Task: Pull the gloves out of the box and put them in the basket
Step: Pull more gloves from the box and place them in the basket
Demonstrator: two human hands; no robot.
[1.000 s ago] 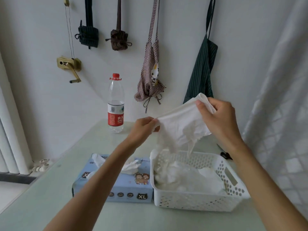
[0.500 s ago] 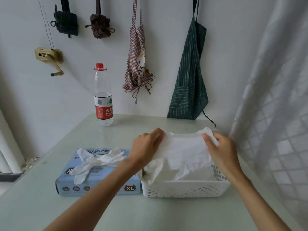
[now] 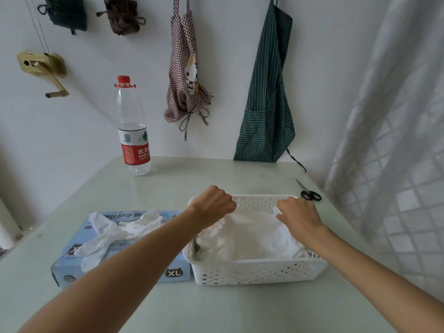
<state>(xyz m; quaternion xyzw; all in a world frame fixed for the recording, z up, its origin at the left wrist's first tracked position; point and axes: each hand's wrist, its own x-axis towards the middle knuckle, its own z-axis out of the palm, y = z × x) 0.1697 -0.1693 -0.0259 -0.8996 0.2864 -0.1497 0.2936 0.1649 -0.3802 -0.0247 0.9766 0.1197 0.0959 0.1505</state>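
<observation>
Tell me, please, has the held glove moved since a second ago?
Yes: the glove has come down from above the basket into it.

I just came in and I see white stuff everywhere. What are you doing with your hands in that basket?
A person is moving white gloves from a box into a basket. Both hands, the left hand and the right hand, are down in the white basket, laying a glove on the pile inside. Beside the basket, more gloves spill out of the blue glove box, waiting to be pulled out. A water bottle and scissors sit farther back on the table.
</observation>
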